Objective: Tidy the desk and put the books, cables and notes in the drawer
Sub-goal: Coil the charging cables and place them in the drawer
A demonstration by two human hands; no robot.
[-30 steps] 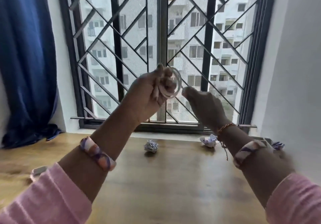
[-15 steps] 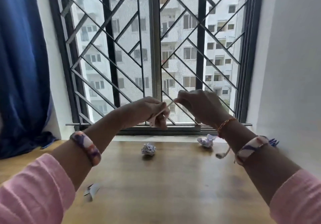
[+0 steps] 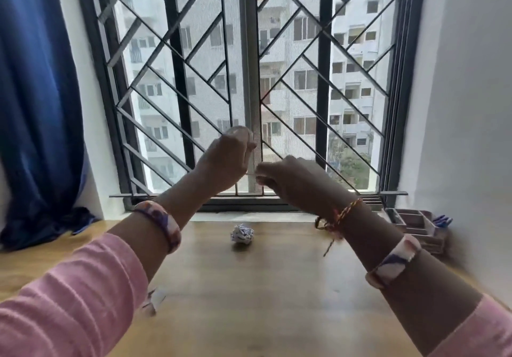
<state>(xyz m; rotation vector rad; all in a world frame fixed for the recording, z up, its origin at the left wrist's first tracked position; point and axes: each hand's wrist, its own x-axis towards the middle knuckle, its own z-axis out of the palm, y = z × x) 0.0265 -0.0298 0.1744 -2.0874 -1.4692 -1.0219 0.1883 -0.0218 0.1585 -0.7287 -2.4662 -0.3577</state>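
Two hands are raised above the tabletop (image 3: 249,287) in front of the barred window (image 3: 249,79), close together. The left hand (image 3: 227,160) is curled round a coiled white cable (image 3: 240,132), whose pale loop shows blurred over the top of the knuckles; a thin strand runs down from it to the right hand (image 3: 288,179), whose curled fingers pinch that strand at the tips. The cable is thin, smooth and whitish, held well clear of the wood. Both forearms reach forward and up, wrists bent, with pink ribbed sleeves pushed back and a glossy bangle of white, purple and orange on each; the right wrist also carries a braided red and yellow thread. On the smooth, brown wooden tabletop lies a crumpled paper ball (image 3: 242,234), white with blue marks, near the window sill. A small whitish scrap (image 3: 155,300) lies nearer, by the left sleeve. At the far right stands a compartmented wooden organizer (image 3: 415,226) against the wall. A blue curtain (image 3: 36,107) hangs at the left.
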